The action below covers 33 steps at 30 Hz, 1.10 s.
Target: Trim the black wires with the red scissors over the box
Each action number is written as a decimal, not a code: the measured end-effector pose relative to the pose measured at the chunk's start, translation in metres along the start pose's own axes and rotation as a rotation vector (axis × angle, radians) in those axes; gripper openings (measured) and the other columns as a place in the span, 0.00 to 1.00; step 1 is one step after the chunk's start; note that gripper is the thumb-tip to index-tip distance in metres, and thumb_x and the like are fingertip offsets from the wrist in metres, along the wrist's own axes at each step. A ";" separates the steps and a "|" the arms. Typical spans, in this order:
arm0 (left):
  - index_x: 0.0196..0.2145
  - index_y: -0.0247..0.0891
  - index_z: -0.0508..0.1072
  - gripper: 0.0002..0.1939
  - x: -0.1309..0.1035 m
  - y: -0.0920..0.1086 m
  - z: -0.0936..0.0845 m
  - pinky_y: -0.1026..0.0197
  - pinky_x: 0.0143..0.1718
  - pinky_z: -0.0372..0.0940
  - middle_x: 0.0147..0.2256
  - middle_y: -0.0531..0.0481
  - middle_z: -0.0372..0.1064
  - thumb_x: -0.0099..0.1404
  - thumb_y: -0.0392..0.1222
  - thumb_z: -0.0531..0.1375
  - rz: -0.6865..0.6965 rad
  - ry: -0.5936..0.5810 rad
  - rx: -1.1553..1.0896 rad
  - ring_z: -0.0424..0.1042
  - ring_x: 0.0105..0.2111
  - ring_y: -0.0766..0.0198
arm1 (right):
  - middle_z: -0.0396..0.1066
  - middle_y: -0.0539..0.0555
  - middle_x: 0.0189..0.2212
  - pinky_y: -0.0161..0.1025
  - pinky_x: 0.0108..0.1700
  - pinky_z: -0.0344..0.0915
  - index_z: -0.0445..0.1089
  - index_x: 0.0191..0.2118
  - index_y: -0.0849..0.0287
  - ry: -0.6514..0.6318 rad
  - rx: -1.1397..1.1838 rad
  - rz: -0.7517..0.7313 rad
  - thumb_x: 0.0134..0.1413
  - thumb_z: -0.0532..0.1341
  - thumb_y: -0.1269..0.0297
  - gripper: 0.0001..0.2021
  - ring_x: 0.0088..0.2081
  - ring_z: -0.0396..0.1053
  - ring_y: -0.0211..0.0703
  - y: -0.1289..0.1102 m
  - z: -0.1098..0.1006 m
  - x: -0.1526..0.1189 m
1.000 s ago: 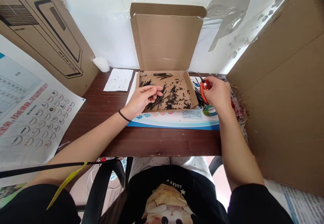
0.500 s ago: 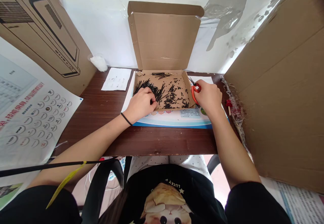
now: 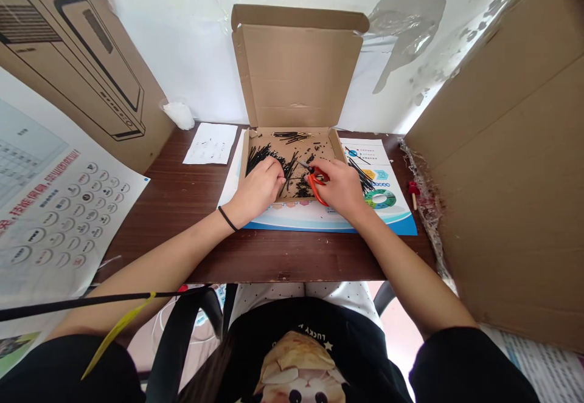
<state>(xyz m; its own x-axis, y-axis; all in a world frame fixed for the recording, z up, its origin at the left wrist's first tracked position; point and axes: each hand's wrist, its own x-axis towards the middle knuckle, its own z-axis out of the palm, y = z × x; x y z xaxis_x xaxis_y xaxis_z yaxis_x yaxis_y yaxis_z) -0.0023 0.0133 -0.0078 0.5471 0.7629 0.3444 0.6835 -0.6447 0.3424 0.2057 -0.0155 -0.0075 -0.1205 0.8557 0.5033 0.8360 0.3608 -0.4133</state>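
Note:
My right hand grips a pair of small scissors with orange-red handles. The dark, pointed blades reach left over the open cardboard box. Close by, my left hand is closed at the box's front edge, thumb and fingertips pinched together. What the pinch holds is too small to make out. Thin black sticks lie piled beside and behind this hand, inside the box. Short black cut pieces are scattered on the box floor, partly hidden by the scissors.
Black sticks with gold ends lie at the back of the box. More black sticks rest on the printed sheet to the right. A white paper lies left. Large cardboard boxes flank the desk.
My right hand has moved left with the scissors, from the box's right side to over it, uncovering black sticks on the sheet. My left hand has barely moved and stays pinched.

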 end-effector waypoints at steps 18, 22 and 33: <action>0.29 0.36 0.70 0.08 0.008 0.017 -0.008 0.68 0.23 0.59 0.25 0.53 0.67 0.58 0.38 0.67 -0.538 0.261 -1.328 0.65 0.24 0.73 | 0.71 0.48 0.25 0.36 0.33 0.65 0.71 0.35 0.57 -0.159 0.737 0.272 0.46 0.67 0.54 0.13 0.27 0.66 0.37 -0.014 0.013 -0.006; 0.35 0.34 0.75 0.11 0.008 0.015 -0.004 0.70 0.22 0.57 0.30 0.50 0.71 0.57 0.41 0.69 -0.530 0.231 -1.318 0.64 0.24 0.74 | 0.70 0.48 0.24 0.36 0.31 0.65 0.71 0.35 0.57 -0.198 0.755 0.255 0.46 0.68 0.52 0.15 0.26 0.65 0.37 -0.015 0.014 -0.007; 0.35 0.35 0.77 0.13 0.008 0.016 -0.002 0.70 0.26 0.61 0.34 0.50 0.72 0.56 0.46 0.70 -0.544 0.202 -1.348 0.66 0.29 0.73 | 0.70 0.48 0.26 0.35 0.34 0.64 0.70 0.33 0.57 -0.209 0.747 0.179 0.48 0.67 0.52 0.14 0.26 0.63 0.36 -0.018 0.012 -0.007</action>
<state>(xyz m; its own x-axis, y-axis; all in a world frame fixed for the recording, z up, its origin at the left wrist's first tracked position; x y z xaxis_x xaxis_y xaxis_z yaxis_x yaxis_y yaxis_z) 0.0116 0.0088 0.0025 0.2218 0.9750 -0.0163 -0.2420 0.0713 0.9677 0.1851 -0.0231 -0.0129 -0.1781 0.9493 0.2589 0.2814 0.3012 -0.9111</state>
